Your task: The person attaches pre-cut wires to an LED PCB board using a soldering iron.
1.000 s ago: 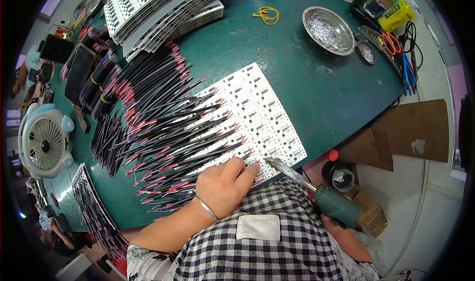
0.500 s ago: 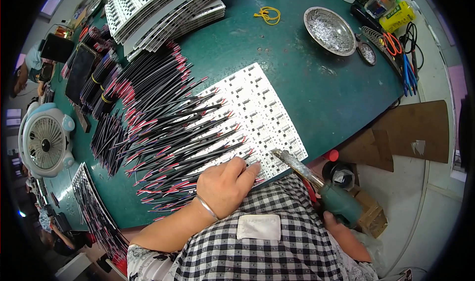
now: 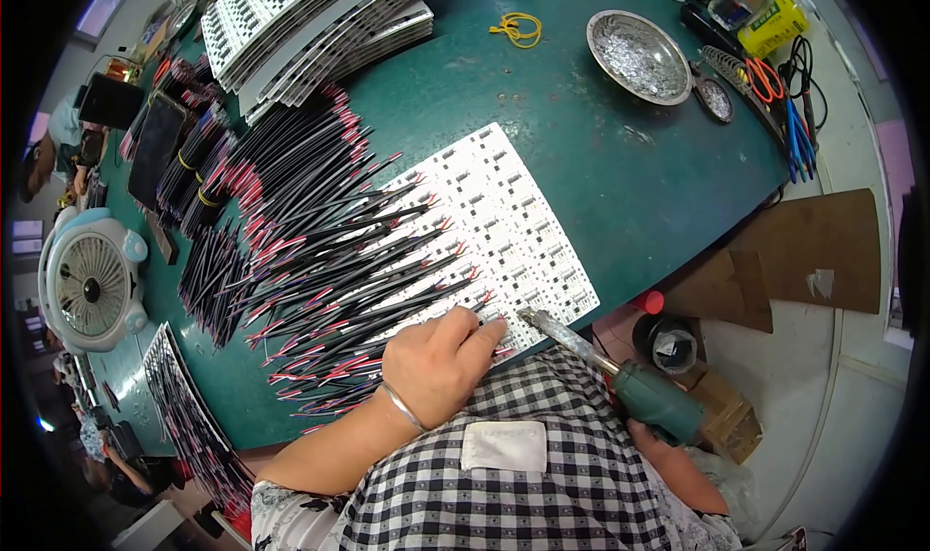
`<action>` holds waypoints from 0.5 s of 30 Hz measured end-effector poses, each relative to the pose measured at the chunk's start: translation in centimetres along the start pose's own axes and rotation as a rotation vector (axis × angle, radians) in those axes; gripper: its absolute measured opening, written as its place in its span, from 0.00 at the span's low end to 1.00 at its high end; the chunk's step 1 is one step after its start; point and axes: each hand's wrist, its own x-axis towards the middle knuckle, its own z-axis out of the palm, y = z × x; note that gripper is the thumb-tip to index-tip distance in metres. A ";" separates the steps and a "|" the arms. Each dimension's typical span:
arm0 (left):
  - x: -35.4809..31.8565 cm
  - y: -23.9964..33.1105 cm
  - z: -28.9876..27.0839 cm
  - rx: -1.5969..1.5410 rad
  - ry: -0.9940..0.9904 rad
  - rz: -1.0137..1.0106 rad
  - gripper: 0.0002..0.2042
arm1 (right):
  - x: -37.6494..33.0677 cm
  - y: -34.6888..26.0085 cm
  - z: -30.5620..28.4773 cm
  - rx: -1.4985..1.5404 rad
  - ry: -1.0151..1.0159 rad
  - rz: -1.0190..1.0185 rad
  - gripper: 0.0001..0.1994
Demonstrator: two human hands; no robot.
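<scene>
A white circuit board panel (image 3: 542,231) lies on the green table, with rows of small parts on it. Many black wires (image 3: 387,246) with red and white ends stretch over its left half. At the panel's near edge my left hand (image 3: 436,365) is closed, thumb and index finger pinching what seems to be a wire at the board; the fingers hide most of it. From the right, my right hand (image 3: 651,439) grips the green handle of a large soldering iron (image 3: 659,401). Its tip is over the panel, just right of my left fingertips. My right fingers are partly hidden by the handle.
Stacked white panels (image 3: 300,28) stand at the far left, beside bundled wires (image 3: 194,163). A metal bowl (image 3: 639,59) of silvery bits and a yellow bottle (image 3: 773,26) sit at the far right. A fan (image 3: 92,280) is at the left; a yellow cord (image 3: 518,30) lies at the back.
The soldering iron has shifted left and slightly nearer me, bringing its tip closer to my left fingertips. My left hand has stayed almost in place.
</scene>
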 end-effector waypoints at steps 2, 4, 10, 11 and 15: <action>0.0 -0.1 0.0 -0.042 -0.016 -0.011 0.18 | 0.7 -0.1 -0.2 0.007 -0.020 -0.024 0.11; 0.0 -0.1 -0.1 -0.060 -0.022 -0.019 0.19 | 0.8 0.0 -0.2 0.015 -0.040 -0.049 0.11; 0.1 -0.1 -0.2 -0.072 -0.033 -0.022 0.19 | 1.0 -0.2 -0.5 -0.036 -0.112 -0.043 0.12; 0.1 -0.1 -0.2 -0.066 -0.034 -0.020 0.18 | 1.0 -0.3 -0.4 -0.036 -0.112 -0.033 0.13; 0.1 -0.1 -0.1 -0.036 -0.033 -0.022 0.16 | 1.2 0.0 -0.3 -0.102 -0.156 -0.066 0.13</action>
